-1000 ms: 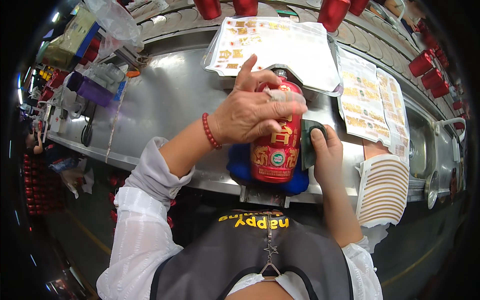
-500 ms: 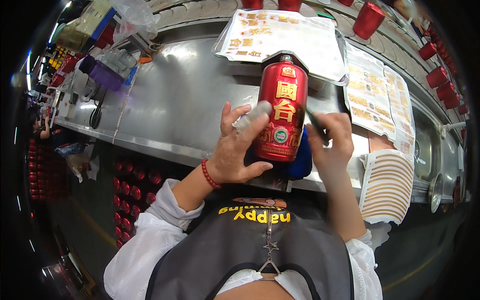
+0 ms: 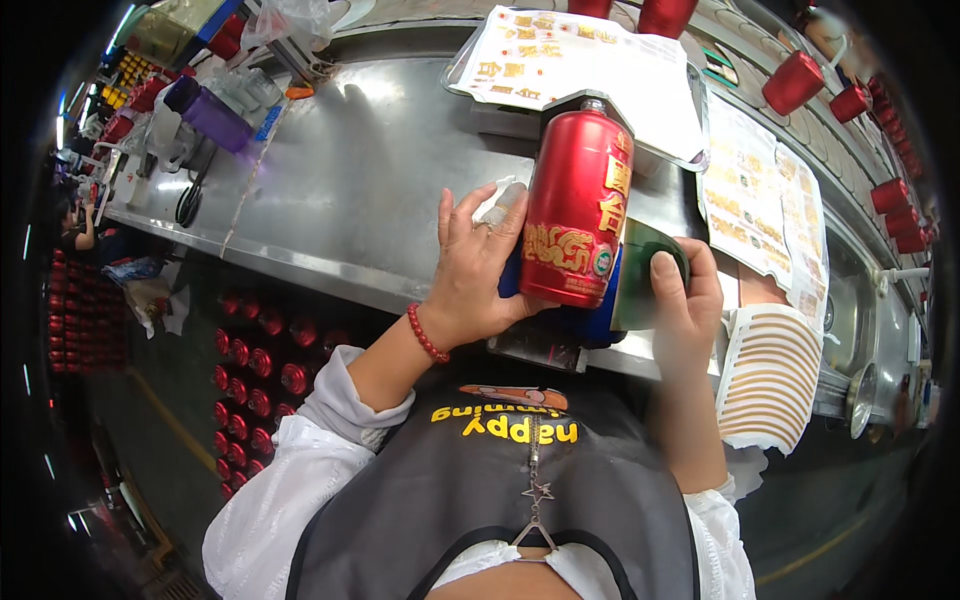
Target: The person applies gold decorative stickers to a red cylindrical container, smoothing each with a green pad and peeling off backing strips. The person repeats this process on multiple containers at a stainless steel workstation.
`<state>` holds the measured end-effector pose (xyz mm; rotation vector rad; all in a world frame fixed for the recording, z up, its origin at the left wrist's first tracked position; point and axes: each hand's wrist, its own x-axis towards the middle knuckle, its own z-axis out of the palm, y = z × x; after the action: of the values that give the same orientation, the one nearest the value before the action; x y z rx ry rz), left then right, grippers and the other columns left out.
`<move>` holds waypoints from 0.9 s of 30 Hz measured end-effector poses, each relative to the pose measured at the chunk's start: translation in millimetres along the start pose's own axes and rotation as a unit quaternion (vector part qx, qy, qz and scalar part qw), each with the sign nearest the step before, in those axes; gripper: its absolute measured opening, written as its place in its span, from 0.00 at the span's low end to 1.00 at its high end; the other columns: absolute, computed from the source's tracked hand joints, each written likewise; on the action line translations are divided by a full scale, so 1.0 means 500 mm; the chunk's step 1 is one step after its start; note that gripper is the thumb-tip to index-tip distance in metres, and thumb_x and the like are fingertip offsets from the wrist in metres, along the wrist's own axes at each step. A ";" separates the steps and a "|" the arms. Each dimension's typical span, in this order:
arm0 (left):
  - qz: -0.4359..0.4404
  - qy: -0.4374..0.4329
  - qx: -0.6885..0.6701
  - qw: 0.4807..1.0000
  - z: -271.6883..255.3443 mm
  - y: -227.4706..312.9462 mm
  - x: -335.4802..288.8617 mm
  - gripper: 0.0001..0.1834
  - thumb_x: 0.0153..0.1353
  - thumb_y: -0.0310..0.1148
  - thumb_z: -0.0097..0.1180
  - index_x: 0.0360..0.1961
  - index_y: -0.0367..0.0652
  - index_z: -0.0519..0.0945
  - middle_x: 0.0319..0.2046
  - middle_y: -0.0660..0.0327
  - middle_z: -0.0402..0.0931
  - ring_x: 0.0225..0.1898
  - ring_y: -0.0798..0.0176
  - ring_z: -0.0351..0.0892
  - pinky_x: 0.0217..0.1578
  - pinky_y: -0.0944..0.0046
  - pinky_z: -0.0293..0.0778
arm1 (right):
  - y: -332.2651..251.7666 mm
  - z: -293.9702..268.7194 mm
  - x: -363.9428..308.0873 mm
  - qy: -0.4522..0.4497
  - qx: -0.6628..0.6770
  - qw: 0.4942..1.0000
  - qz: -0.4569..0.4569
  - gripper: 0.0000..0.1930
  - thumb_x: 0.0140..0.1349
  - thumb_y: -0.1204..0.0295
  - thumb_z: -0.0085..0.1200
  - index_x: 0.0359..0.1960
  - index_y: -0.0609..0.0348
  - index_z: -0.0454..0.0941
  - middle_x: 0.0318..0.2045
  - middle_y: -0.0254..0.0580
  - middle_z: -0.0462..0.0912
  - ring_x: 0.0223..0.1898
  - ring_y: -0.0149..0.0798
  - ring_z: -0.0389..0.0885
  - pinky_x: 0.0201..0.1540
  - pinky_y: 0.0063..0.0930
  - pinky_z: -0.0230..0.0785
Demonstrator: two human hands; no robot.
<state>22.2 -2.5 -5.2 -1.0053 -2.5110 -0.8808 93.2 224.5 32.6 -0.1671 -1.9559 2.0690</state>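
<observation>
Your left hand (image 3: 478, 270) presses flat against the side of the red bottle (image 3: 578, 205), fingers spread, a clear wrap (image 3: 500, 200) under the fingertips; the bottle stands upright in a blue holder (image 3: 590, 322) at the near edge of the steel bench (image 3: 350, 170); your right hand (image 3: 685, 290) is curled round a green tool (image 3: 645, 262) just right of the bottle; printed sheets (image 3: 570, 60) lie behind; striped labels (image 3: 770, 375) sit to the right.
</observation>
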 end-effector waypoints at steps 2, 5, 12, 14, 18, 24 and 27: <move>0.013 0.009 0.033 0.999 -0.017 0.017 0.012 0.55 0.50 0.62 0.68 0.70 0.36 0.64 0.47 0.50 0.80 0.69 0.42 0.58 0.70 0.34 0.35 | 0.022 0.006 0.004 0.010 -0.030 1.000 0.002 0.11 0.71 0.69 0.54 0.46 0.65 0.73 0.33 0.32 0.79 0.35 0.22 0.73 0.39 0.19 0.69; 0.035 0.049 0.062 0.996 -0.023 0.024 0.014 0.55 0.48 0.63 0.69 0.69 0.37 0.67 0.43 0.51 0.81 0.68 0.43 0.61 0.70 0.33 0.36 | 0.015 0.017 0.009 0.010 -0.042 0.999 0.010 0.10 0.71 0.71 0.52 0.47 0.65 0.74 0.35 0.33 0.79 0.37 0.24 0.73 0.43 0.19 0.68; 0.023 0.047 0.052 0.997 -0.031 0.029 0.018 0.54 0.46 0.62 0.70 0.68 0.37 0.69 0.36 0.50 0.80 0.65 0.44 0.65 0.70 0.31 0.35 | 0.003 0.031 0.016 0.015 -0.045 0.999 -0.008 0.12 0.71 0.71 0.50 0.51 0.65 0.74 0.38 0.37 0.79 0.40 0.26 0.75 0.46 0.20 0.69; 0.026 0.055 0.032 0.998 -0.024 0.026 0.017 0.54 0.47 0.62 0.70 0.68 0.37 0.68 0.27 0.52 0.78 0.65 0.45 0.64 0.69 0.28 0.31 | -0.006 0.042 0.016 0.012 -0.092 0.995 -0.037 0.12 0.70 0.72 0.50 0.51 0.65 0.74 0.38 0.38 0.80 0.40 0.27 0.75 0.45 0.21 0.69; 0.054 0.071 0.049 0.995 -0.032 0.030 0.026 0.54 0.47 0.62 0.69 0.68 0.36 0.68 0.26 0.52 0.76 0.65 0.45 0.64 0.69 0.28 0.30 | -0.045 0.074 0.027 -0.001 -0.206 0.975 -0.079 0.14 0.69 0.72 0.50 0.53 0.65 0.74 0.33 0.41 0.81 0.34 0.29 0.77 0.40 0.24 0.71; -0.041 0.043 -0.026 0.998 -0.001 0.026 0.012 0.62 0.42 0.65 0.71 0.70 0.33 0.63 0.42 0.47 0.76 0.66 0.41 0.61 0.68 0.28 0.35 | -0.085 0.103 0.042 -0.030 -0.320 0.941 -0.101 0.16 0.67 0.74 0.50 0.55 0.64 0.74 0.24 0.47 0.79 0.23 0.37 0.79 0.29 0.30 0.71; -0.028 0.054 -0.002 0.998 -0.010 0.027 0.020 0.60 0.43 0.63 0.71 0.70 0.33 0.63 0.42 0.49 0.77 0.66 0.41 0.61 0.68 0.27 0.35 | -0.097 0.119 0.047 -0.035 -0.390 0.910 -0.135 0.17 0.66 0.74 0.51 0.56 0.66 0.73 0.21 0.52 0.80 0.21 0.46 0.80 0.28 0.35 0.72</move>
<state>24.8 7.2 8.8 -0.8697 -2.4581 -0.9302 60.4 176.2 87.6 0.0220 -2.5700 1.0461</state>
